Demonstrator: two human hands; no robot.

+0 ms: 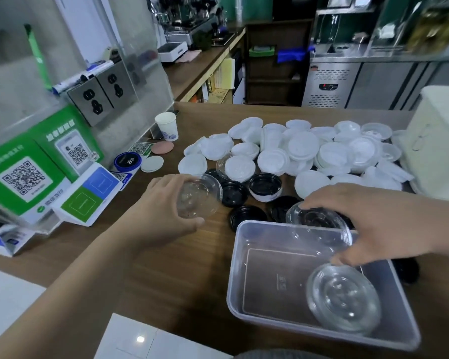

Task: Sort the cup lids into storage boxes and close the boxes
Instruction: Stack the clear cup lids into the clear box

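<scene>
Gripping a clear lid (197,196) in left hand (166,203), right hand (368,224) clasping another clear lid (319,224) over storage box (244,281)

Lid pile (296,151) behind open box (244,268)

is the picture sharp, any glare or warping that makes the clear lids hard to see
Head view: wide-angle bending curves the counter edges; the far kitchen is soft. Highlights glint on the clear lid in the storage box; the clear lid in the left hand nearly blends into the wood.
</scene>
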